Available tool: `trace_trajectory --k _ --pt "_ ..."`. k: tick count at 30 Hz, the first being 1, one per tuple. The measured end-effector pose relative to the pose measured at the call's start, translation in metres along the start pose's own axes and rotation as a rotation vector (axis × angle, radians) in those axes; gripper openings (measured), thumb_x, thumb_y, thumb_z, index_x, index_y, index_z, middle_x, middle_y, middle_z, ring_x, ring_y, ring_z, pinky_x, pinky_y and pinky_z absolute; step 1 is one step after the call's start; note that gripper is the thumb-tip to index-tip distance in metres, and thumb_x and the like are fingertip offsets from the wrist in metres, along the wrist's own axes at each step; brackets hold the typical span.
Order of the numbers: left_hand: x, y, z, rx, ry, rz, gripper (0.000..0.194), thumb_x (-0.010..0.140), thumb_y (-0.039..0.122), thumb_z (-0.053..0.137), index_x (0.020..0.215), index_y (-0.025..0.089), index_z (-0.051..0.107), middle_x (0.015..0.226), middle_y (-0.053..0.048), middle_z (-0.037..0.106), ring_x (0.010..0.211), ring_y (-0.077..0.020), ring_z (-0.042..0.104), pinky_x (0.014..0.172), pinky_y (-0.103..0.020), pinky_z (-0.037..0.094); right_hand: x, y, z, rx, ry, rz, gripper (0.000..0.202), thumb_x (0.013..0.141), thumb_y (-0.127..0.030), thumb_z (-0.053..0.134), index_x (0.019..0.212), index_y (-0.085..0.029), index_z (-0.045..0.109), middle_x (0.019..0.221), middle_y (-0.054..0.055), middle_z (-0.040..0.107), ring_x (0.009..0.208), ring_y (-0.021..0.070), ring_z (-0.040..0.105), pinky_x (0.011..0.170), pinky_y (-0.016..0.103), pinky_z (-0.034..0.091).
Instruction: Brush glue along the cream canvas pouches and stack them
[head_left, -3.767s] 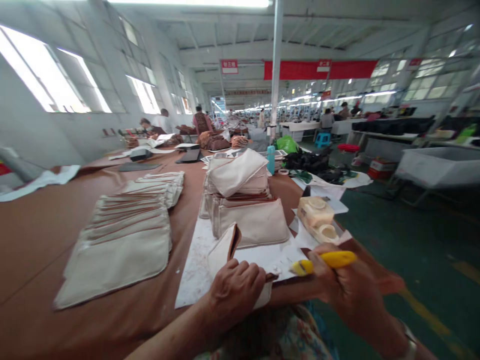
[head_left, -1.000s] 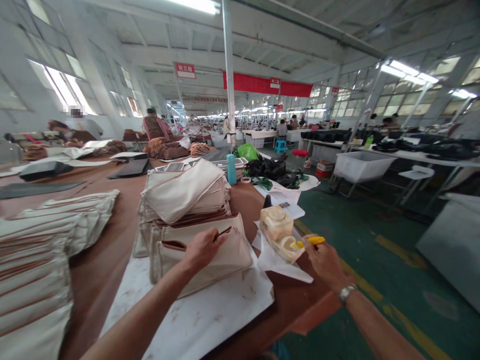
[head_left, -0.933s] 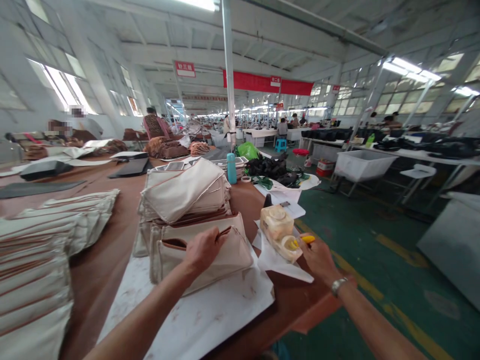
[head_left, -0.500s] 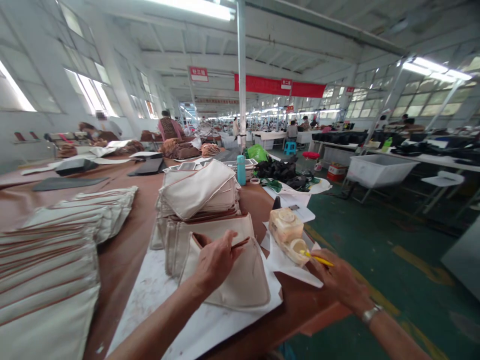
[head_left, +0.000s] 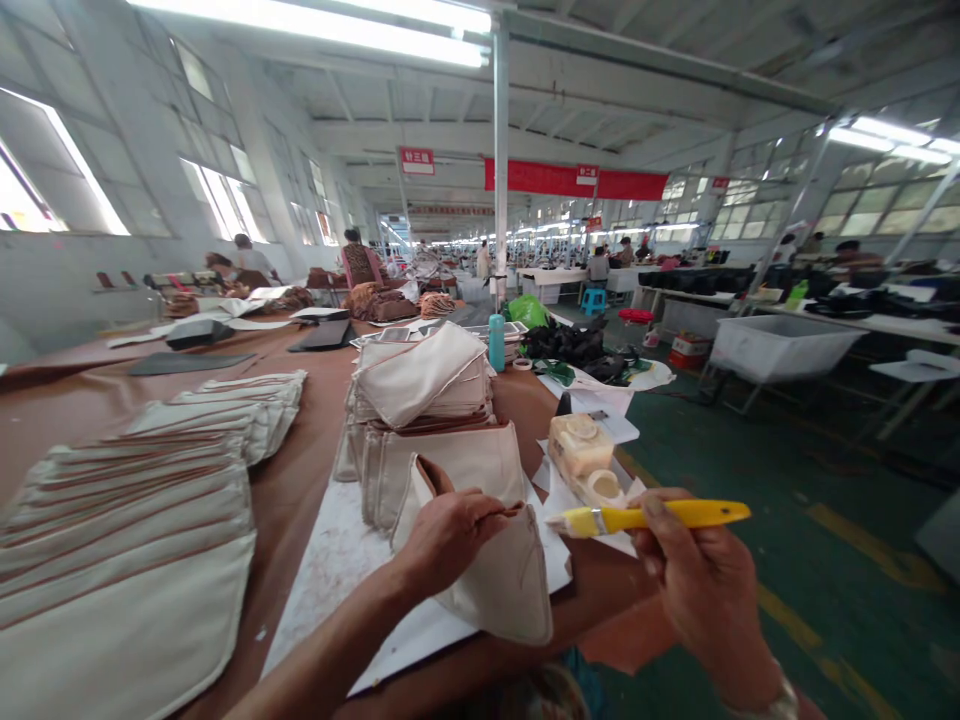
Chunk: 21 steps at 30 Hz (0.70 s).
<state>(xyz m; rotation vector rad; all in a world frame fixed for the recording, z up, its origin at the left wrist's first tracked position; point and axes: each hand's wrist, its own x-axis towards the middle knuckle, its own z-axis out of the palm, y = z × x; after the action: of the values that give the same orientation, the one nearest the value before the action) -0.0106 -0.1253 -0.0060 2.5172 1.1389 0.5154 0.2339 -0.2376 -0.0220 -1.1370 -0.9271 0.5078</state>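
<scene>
Pouch (head_left: 499,580) work looks partway along: one cream piece is up at the centre, tilted over the white paper (head_left: 319,565) on the tabletop (head_left: 296,485), its brown-lined mouth gaping at eleven o'clock. The left hand (head_left: 454,530) is closed around its top edge. The right hand (head_left: 697,570), at three o'clock from it, is clamped on a yellow brush (head_left: 621,519), whose bristles point to nine o'clock and lie just beside the pouch's edge; whether they touch it, I cannot tell. The brush being out of the open-mouthed container (head_left: 581,448) at one o'clock suggests this piece is mid-treatment, not complete.

At twelve o'clock, just behind the pouch, stands a tall stack (head_left: 420,385) of similar pieces; at nine o'clock lies a long overlapping row (head_left: 142,570). Both groups are sewn into shape, by the look of their edges, but which holds finished pieces and which holds waiting ones is unclear.
</scene>
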Motion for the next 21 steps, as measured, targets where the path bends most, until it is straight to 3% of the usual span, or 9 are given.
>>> trace_trajectory --k 3,9,13,19,21 --pt "-0.006 0.007 -0.003 -0.023 -0.026 0.012 0.021 0.093 0.032 0.055 0.098 0.031 0.075 0.091 0.0 0.072 0.082 -0.0164 0.065 0.067 -0.023 0.04 -0.006 -0.003 0.015 -0.162 -0.096 -0.08 0.039 0.094 -0.056 0.063 0.096 -0.016 0.066 0.063 0.002 0.057 0.049 0.016 0.05 0.045 0.024 0.042" --pt "-0.017 0.013 -0.007 -0.063 -0.024 0.054 0.023 0.096 0.033 0.053 0.099 0.027 0.075 0.091 -0.001 0.071 0.081 -0.0149 0.063 0.067 -0.021 0.038 -0.013 -0.009 0.013 -0.296 0.005 -0.21 0.037 0.098 -0.053 0.057 0.097 -0.016 0.066 0.066 0.003 0.061 0.052 0.0176 0.055 0.048 0.025 0.045" --pt "-0.022 0.018 -0.006 -0.041 -0.04 0.09 0.021 0.096 0.032 0.054 0.094 0.026 0.073 0.087 0.0 0.069 0.08 -0.0137 0.063 0.066 -0.021 0.036 -0.024 -0.015 0.013 -0.34 -0.083 -0.297 0.035 0.1 -0.049 0.056 0.09 -0.018 0.066 0.067 0.003 0.06 0.05 0.016 0.054 0.05 0.024 0.045" --pt "-0.039 0.026 -0.003 0.069 -0.035 0.152 0.02 0.098 0.035 0.054 0.094 0.027 0.072 0.086 0.0 0.065 0.075 -0.0128 0.061 0.062 -0.021 0.034 -0.018 -0.02 0.001 -0.264 0.056 -0.214 0.037 0.098 -0.052 0.059 0.091 -0.016 0.065 0.066 0.003 0.06 0.049 0.0157 0.051 0.046 0.024 0.043" --pt "-0.044 0.024 0.001 0.108 -0.023 0.203 0.022 0.098 0.037 0.053 0.096 0.027 0.072 0.085 -0.001 0.064 0.075 -0.0133 0.06 0.062 -0.022 0.033 -0.017 -0.022 0.0 -0.194 0.049 -0.162 0.039 0.094 -0.054 0.063 0.089 -0.016 0.064 0.063 0.002 0.058 0.047 0.0145 0.049 0.043 0.022 0.039"
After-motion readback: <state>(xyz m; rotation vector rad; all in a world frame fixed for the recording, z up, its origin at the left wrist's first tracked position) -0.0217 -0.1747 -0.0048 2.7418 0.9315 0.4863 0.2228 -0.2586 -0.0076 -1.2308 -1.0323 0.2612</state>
